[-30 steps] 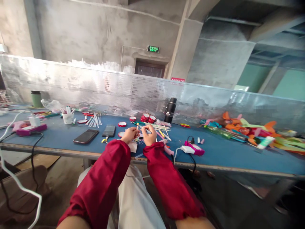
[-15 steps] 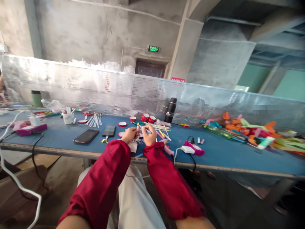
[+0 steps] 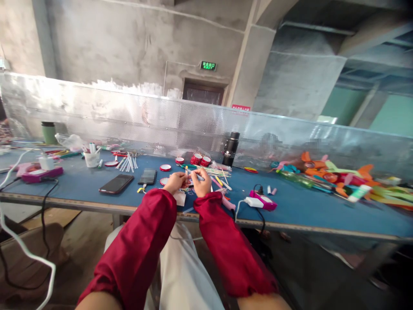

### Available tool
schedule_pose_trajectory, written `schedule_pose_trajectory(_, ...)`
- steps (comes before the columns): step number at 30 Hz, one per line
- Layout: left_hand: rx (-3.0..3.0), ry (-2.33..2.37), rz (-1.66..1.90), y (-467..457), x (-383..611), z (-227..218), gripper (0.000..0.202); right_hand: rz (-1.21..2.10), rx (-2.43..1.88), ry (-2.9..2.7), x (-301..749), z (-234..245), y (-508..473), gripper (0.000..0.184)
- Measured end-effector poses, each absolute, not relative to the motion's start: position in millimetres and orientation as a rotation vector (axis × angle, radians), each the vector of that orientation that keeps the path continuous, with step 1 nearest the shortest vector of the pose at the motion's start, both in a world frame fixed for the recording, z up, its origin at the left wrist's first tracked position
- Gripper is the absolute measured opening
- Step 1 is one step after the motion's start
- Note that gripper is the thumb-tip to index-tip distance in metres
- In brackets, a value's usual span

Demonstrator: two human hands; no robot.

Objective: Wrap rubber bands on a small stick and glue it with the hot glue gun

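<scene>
Both my hands meet above the table in front of me, close together. My left hand (image 3: 176, 182) is closed, its fingertips pinching a small upright yellow-tipped piece (image 3: 186, 169). My right hand (image 3: 202, 183) is curled round a slim, pale pen-like stick (image 3: 199, 177) whose point is towards the left fingers. Just what the left fingers grip lower down is hidden. Under my wrists lies a small pale card (image 3: 180, 198). A red-edged roll of tape (image 3: 164, 181) sits just left of my left hand.
On the blue table (image 3: 300, 209), left of my hands, are a phone (image 3: 116, 184) and a white cup of pens (image 3: 92, 158). Behind stand more red tape rolls (image 3: 196, 159) and a black bottle (image 3: 231, 149). A purple power strip (image 3: 268, 203) lies right, near colourful pieces (image 3: 338, 174).
My hands stay in nearly the same place, and the pale stick is still in the right one. The right hand has shifted only very slightly.
</scene>
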State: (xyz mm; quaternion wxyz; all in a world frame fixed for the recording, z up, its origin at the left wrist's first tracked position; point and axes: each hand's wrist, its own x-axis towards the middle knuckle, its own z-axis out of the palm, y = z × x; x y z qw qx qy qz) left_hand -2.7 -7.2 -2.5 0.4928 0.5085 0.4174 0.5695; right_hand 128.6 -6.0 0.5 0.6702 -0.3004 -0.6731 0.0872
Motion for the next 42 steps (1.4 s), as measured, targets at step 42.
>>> schedule_pose_trajectory(42,1.199,0.975,1.409,-11,-2,-1,0.018,0.166,-0.681,-1.517,129,3,-9,0.022)
